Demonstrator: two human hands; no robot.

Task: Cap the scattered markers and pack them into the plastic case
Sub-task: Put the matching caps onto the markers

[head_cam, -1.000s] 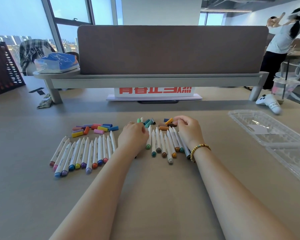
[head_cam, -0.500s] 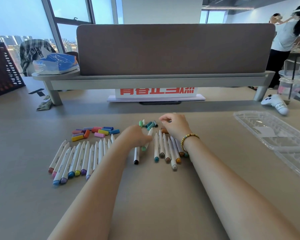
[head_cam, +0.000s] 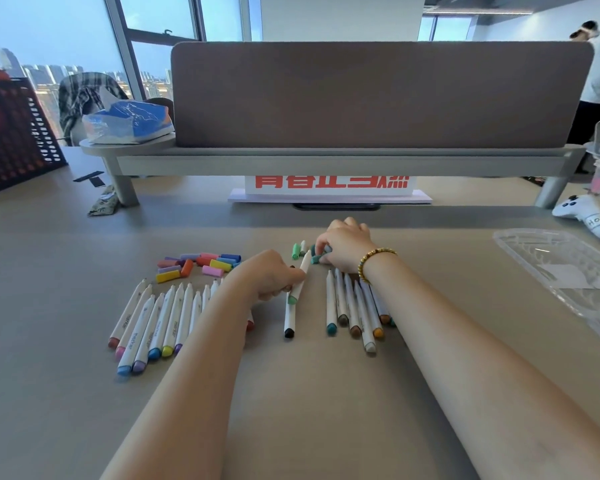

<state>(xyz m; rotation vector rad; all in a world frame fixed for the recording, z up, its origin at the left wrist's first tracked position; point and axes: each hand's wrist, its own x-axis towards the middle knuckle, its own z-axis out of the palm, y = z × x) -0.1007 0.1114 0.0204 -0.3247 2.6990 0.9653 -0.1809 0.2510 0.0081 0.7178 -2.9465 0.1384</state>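
Left grip point(head_cam: 271, 275) round a green-tipped marker point(head_cam: 299, 282); right grip point(head_cam: 347, 244) pinching a teal cap point(head_cam: 316, 259).

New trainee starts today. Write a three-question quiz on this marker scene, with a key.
1. True or false: the plastic case already holds markers.
2. Which hand grips a green-ended marker? A) left hand B) right hand
3. Fill in: the right hand reaches among the loose ____.

Key: 1 false; 2 A; 3 caps.
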